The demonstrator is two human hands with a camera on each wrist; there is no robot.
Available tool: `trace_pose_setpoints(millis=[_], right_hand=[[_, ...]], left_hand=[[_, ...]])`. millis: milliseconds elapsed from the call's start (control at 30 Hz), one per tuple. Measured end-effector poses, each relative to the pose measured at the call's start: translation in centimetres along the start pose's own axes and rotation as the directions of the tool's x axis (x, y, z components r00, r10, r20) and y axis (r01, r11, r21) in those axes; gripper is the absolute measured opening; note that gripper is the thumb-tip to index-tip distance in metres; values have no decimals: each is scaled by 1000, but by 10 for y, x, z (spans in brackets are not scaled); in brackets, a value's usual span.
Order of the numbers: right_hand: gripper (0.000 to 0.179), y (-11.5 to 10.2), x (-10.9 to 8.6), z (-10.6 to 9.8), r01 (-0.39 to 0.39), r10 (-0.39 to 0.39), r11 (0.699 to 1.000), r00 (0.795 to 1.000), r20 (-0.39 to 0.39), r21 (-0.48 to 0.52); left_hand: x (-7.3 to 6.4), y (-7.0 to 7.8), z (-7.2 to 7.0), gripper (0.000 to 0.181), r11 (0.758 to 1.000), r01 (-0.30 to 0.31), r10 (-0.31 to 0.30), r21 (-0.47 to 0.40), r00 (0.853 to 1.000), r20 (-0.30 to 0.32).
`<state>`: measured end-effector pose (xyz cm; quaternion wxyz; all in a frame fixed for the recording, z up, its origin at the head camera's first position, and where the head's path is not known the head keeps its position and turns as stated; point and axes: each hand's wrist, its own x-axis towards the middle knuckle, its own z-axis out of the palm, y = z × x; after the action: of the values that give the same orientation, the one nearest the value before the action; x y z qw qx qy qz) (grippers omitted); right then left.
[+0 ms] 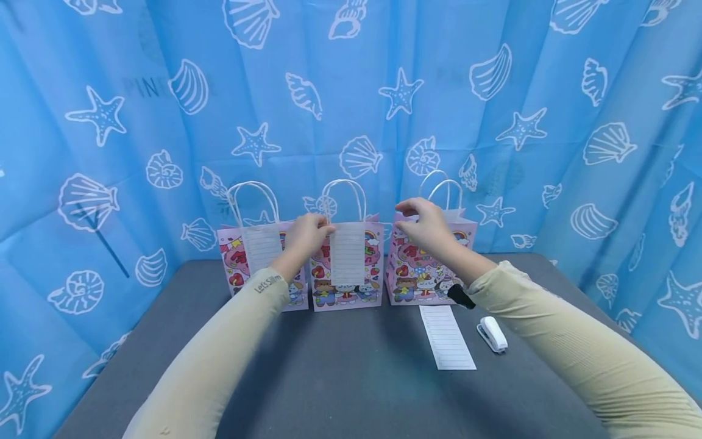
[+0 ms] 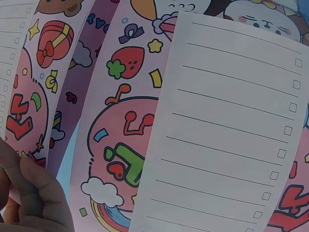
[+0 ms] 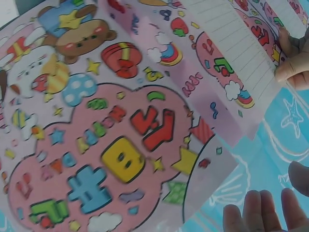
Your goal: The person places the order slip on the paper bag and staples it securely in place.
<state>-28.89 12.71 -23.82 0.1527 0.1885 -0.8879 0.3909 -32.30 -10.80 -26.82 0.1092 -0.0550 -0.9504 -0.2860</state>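
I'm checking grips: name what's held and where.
The left hand seems to pinch the middle bag by its top edge, beside the paper. The right hand holds nothing.

In the head view we record bright, diffuse light, with soft shadows on the worktop [image 1: 340, 390] below the left grip [image 1: 307, 236]. The left wrist view is dimmer; we find that grip shaded. In the right wrist view, we note blurred print on the bag [image 3: 120, 159] beside the right grip [image 3: 265, 210].

With our left hand [image 1: 308, 236] we pinch the upright pink, cartoon-printed middle bag [image 1: 348, 296], a lined white sheet [image 1: 348, 253] against its front. Our right hand [image 1: 426, 227] is nearest the matching right bag [image 1: 417, 271].
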Motion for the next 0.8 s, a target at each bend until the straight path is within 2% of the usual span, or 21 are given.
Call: trace_pose_setpoints(millis=[133,300,800], right_hand=[[31,5,-8,-8,23,-23,1000,1000,-17,7],[31,10,-18,-18,42,-42,999,999,-33,-6],[31,28,-42,-41,18,-21,999,997,-75,-47]], left_hand=[[0,0,1,31,1000,4,-4,-15,1000,3],[0,0,2,35,1000,-3,3,10,1000,-11],[1,1,1,30,1000,3,-3,9,1000,-12]])
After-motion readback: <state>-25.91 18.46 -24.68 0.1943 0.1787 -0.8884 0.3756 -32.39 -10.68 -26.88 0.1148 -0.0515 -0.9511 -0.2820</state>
